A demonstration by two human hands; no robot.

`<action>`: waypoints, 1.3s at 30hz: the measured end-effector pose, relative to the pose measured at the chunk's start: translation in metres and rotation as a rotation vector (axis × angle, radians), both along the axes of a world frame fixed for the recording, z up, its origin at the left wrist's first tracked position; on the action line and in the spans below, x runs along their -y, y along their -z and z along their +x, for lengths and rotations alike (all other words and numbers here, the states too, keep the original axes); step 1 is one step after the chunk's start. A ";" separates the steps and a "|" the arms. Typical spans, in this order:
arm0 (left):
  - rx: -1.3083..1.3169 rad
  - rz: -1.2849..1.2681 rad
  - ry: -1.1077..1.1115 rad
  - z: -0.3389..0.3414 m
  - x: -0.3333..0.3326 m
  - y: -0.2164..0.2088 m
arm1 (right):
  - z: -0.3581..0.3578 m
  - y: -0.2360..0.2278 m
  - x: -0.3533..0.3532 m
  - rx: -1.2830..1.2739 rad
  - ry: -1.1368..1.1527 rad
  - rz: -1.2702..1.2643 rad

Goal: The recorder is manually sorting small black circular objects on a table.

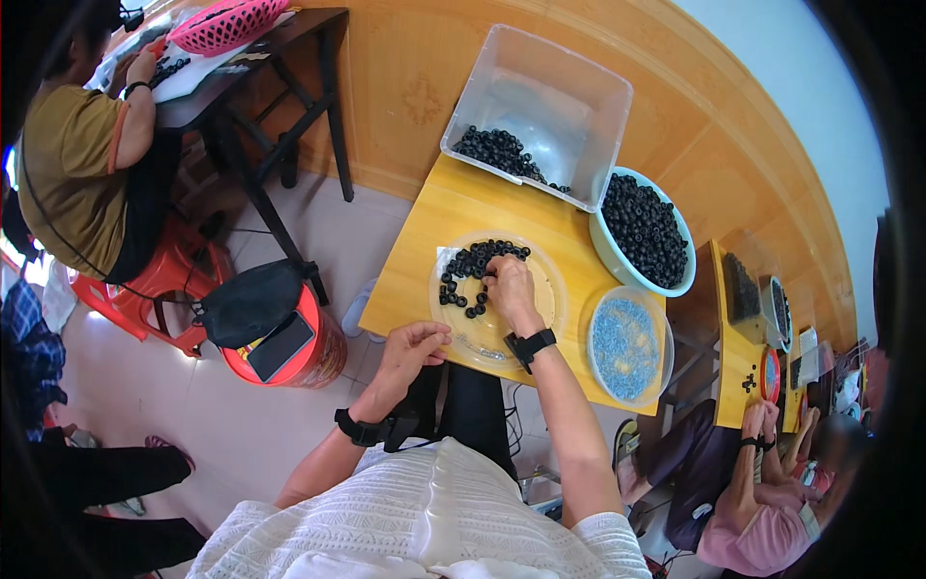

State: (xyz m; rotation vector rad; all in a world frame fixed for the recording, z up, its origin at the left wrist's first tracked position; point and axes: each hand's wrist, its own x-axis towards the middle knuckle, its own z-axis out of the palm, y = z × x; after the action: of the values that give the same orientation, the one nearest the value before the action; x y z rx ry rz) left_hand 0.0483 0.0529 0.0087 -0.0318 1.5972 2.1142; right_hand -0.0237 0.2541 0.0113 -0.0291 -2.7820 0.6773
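A round clear tray (546, 289) lies near the front of the yellow wooden table. Small black ring-shaped parts (468, 261) are spread over its far and left side, and a few small clear pieces (487, 349) lie toward its near edge. Over the tray, my right hand (514, 291) reaches down with bent, closed fingers at the black parts; its fingertips hide whatever is between them. My left hand (413, 349) hovers at the table's front edge, thumb and fingers pinched together. Anything in that pinch is too small to make out.
Behind the tray stands a clear plastic bin (550, 96) with black parts. To its right are a pale blue basin (606, 246) full of them and a round tub (666, 372) of small bluish pieces. A red bucket (318, 357) bearing a phone stands left. Co-workers sit on both sides.
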 end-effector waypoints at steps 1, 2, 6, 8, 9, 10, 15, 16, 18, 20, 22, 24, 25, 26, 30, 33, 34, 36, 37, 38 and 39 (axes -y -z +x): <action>0.007 0.014 -0.002 0.000 0.001 0.000 | 0.002 0.000 0.000 0.000 -0.005 0.002; 0.007 0.016 -0.006 0.000 0.001 0.000 | 0.006 0.000 -0.001 -0.048 -0.003 -0.065; 0.036 0.069 -0.015 -0.001 0.004 -0.002 | 0.047 -0.031 0.020 -0.037 -0.046 -0.362; 0.052 0.107 0.005 -0.003 0.000 -0.005 | 0.078 -0.041 0.035 -0.017 -0.056 -0.423; 0.058 0.123 0.044 -0.003 -0.002 -0.008 | 0.092 -0.045 0.042 -0.005 -0.062 -0.487; 0.065 0.135 0.078 -0.003 -0.004 -0.009 | 0.102 -0.046 0.050 -0.016 -0.080 -0.499; -0.005 0.136 0.181 -0.002 -0.003 -0.006 | 0.121 -0.034 0.066 -0.134 -0.130 -0.423; -0.007 0.130 0.187 -0.002 -0.001 -0.004 | 0.121 -0.035 0.065 -0.133 -0.129 -0.424; 0.019 0.140 0.175 -0.002 0.003 -0.003 | 0.117 -0.042 0.060 0.014 -0.201 -0.533; 0.043 0.149 0.163 -0.001 0.006 -0.004 | 0.106 -0.035 0.044 -0.029 -0.152 -0.479; 0.084 0.157 0.133 0.000 0.007 -0.002 | 0.085 -0.021 0.019 -0.063 0.004 -0.415; 0.083 0.169 0.131 0.001 0.007 -0.004 | 0.064 -0.014 -0.006 -0.057 0.062 -0.305; 0.084 0.180 0.129 0.000 0.008 -0.004 | 0.054 -0.011 -0.012 -0.034 0.088 -0.229; 0.082 0.180 0.130 0.001 0.008 -0.005 | 0.046 -0.009 -0.017 -0.012 0.113 -0.153; 0.084 0.180 0.102 0.002 0.016 -0.007 | 0.026 -0.005 -0.013 0.025 0.070 -0.077; 0.076 0.185 0.087 0.005 0.014 -0.006 | 0.016 0.014 -0.021 -0.027 0.067 0.046; 0.068 0.200 0.084 0.004 0.014 -0.003 | 0.016 0.013 -0.021 0.008 0.058 0.056; 0.077 0.208 0.057 0.003 0.012 0.005 | 0.019 0.008 -0.019 0.042 0.022 0.057; 0.079 0.224 0.093 0.002 0.012 0.007 | 0.023 0.002 -0.017 0.023 -0.009 0.127; 0.081 0.240 0.132 0.002 0.013 0.008 | 0.023 0.001 -0.012 0.002 -0.037 0.196; 0.081 0.229 0.138 0.003 0.011 0.005 | 0.023 0.006 -0.012 -0.002 -0.045 0.195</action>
State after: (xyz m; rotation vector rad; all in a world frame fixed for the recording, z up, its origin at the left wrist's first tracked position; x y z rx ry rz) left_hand 0.0510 0.0418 0.0034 0.0666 1.2665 2.1451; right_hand -0.0009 0.2657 0.0057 0.0738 -2.8410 0.4132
